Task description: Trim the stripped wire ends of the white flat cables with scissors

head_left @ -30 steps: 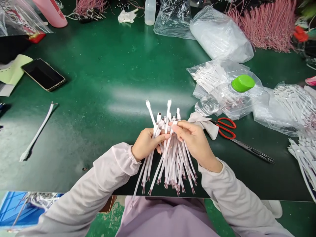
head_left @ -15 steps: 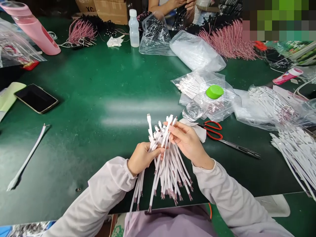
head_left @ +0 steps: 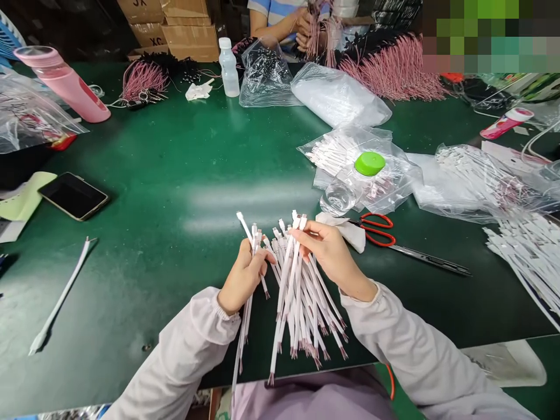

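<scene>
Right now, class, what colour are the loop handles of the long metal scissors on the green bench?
The handles are red, best seen in the head view.

Cable-assembly workshop. Contents: long green-topped desk (head_left: 175, 146); bagged white cables (head_left: 336, 150); massed pink wire bundles (head_left: 394, 73); red-handled scissors (head_left: 376, 228); stacked cardboard cartons (head_left: 184, 29) behind; second worker (head_left: 280, 17) handling wires across the desk.

On the green tabletop (head_left: 175, 151), a black phone (head_left: 73, 196) near the left edge, one white cable (head_left: 61, 297) by the near left corner, red scissors (head_left: 380, 238) toward the right, clear plastic bags (head_left: 350, 149) of white cables along the right side, and a pink bottle (head_left: 65, 93) lying at the far left corner.
</scene>
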{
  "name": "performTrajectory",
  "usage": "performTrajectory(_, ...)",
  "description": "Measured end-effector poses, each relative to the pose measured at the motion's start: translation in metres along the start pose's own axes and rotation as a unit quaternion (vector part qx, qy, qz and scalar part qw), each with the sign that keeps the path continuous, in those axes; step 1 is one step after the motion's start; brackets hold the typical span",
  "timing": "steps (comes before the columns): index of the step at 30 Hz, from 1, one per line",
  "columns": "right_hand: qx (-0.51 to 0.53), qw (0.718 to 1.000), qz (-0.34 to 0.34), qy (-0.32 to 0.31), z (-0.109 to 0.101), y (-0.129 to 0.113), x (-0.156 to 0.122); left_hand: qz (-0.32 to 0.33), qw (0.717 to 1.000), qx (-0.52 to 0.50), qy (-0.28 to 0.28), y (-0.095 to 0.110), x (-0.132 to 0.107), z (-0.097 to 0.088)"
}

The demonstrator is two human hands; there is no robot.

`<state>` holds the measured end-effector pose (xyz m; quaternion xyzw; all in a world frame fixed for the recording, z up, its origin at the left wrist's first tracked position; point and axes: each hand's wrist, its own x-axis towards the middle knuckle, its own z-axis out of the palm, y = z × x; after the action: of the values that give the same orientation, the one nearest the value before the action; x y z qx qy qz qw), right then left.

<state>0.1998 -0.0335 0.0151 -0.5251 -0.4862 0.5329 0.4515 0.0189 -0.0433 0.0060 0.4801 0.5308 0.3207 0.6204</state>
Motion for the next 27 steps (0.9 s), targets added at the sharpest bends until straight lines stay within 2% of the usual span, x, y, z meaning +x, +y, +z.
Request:
performTrajectory(3, -0.008, 1.000, 0.018, -0.013, 0.000, 0.004, 0.001, -0.018, 0.999, -0.041, -0.014, -0.001, 0.001, -0.003)
performTrajectory(7, -0.013, 0.999, 0.036, -0.029, -0.001, 0.009, 0.004, -0.006, 0.997, -0.066, -0.038, -0.001, 0.003, -0.005)
performTrajectory(11, 0.061, 0.992, 0.079, -0.082, -0.002, 0.009, 0.006, 0.014, 0.998, -0.056, -0.040, 0.001, 0.002, -0.002)
performTrajectory(14, 0.087, 0.984, 0.103, -0.117, 0.001, 0.004, 0.003, 0.008, 0.998, -0.067, -0.019, 0.002, 0.001, 0.001)
performTrajectory(18, 0.023, 0.987, 0.088, -0.135, 0.011, -0.002, -0.005, -0.029, 0.986, -0.164, 0.004, 0.004, 0.002, 0.002)
performTrajectory(23, -0.078, 0.982, 0.077, -0.151, 0.019, 0.000, -0.011, -0.049, 0.979, -0.195, -0.030, 0.008, 0.002, 0.003)
performTrajectory(25, -0.095, 0.986, 0.049, -0.127, 0.016, -0.002, -0.011, -0.044, 0.981, -0.189, -0.022, 0.009, 0.003, 0.001)
performTrajectory(27, -0.046, 0.995, 0.022, -0.089, 0.008, -0.006, -0.009, -0.041, 0.981, -0.191, -0.018, 0.010, 0.004, -0.004)
